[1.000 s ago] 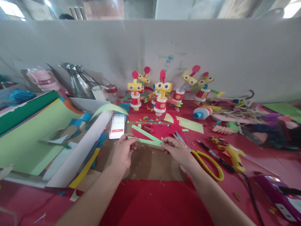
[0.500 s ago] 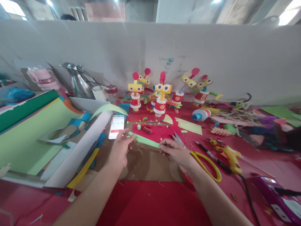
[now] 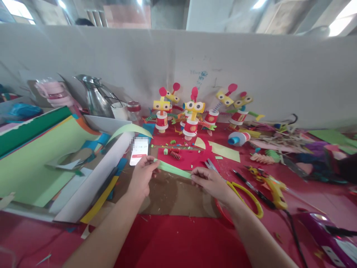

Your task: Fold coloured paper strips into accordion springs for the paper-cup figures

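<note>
Strips (image 3: 174, 170) — green paper, held between both hands above brown board (image 3: 178, 195). Left hand (image 3: 143, 175) pinching left end, right hand (image 3: 208, 180) pinching right. Far left: cup (image 3: 119, 112) with dark stems inside; lidded jar (image 3: 134, 114) beside — contents unclear. Left: box (image 3: 30, 216) of paper sheets (image 3: 41, 163).

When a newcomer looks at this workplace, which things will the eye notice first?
Probably the red-and-white, cup-bodied figures with yellow heads, standing at the back before the grey partition. Next, in front of them, the left hand and right hand hold a narrow stretch of pale green paper. A yellow glue gun lies to their right.
</note>
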A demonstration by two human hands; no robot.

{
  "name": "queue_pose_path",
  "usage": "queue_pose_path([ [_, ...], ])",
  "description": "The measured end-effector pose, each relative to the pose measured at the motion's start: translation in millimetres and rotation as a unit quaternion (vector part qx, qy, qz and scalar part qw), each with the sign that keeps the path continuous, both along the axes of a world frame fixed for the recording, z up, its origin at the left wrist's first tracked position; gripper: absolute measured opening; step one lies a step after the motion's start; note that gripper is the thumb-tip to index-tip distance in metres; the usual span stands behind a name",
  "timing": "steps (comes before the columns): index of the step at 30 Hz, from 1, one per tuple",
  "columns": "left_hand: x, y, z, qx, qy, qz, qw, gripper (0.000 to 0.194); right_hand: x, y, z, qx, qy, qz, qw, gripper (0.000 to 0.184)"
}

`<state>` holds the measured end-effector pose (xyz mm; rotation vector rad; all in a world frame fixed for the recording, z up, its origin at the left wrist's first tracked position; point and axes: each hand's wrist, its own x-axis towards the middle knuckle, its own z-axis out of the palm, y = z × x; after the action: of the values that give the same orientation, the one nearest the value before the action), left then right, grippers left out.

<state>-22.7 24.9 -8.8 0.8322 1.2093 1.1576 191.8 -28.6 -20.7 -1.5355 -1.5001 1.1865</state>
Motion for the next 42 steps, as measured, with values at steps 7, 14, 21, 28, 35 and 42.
queue_pose_path([
  [7, -1, 3, -1.7, -0.021, 0.017, -0.03, 0.999, 0.024, -9, 25, 21.2, 0.2, -0.225, -0.063, 0.951, 0.015],
  [14, 5, -3, -5.6, -0.031, 0.017, -0.071, 0.997, 0.02, -53, 102, 14.1, 0.256, -0.346, 0.029, 0.902, 0.034],
  [21, 3, -1, -4.4, -0.073, 0.005, -0.075, 0.995, 0.021, -64, 118, 2.2, 0.249, -0.339, 0.018, 0.907, 0.023],
  [28, 4, -4, -2.0, -0.072, 0.002, -0.085, 0.994, 0.017, -62, 123, 5.6, 0.236, -0.288, 0.016, 0.928, 0.026],
  [35, 5, -3, -6.3, -0.074, -0.007, -0.074, 0.995, 0.016, -51, 104, 15.1, 0.244, -0.251, -0.019, 0.937, 0.027],
  [42, 7, -5, -6.3, -0.074, -0.006, -0.087, 0.993, 0.014, -33, 17, 19.7, 0.121, -0.182, -0.023, 0.976, 0.026],
])
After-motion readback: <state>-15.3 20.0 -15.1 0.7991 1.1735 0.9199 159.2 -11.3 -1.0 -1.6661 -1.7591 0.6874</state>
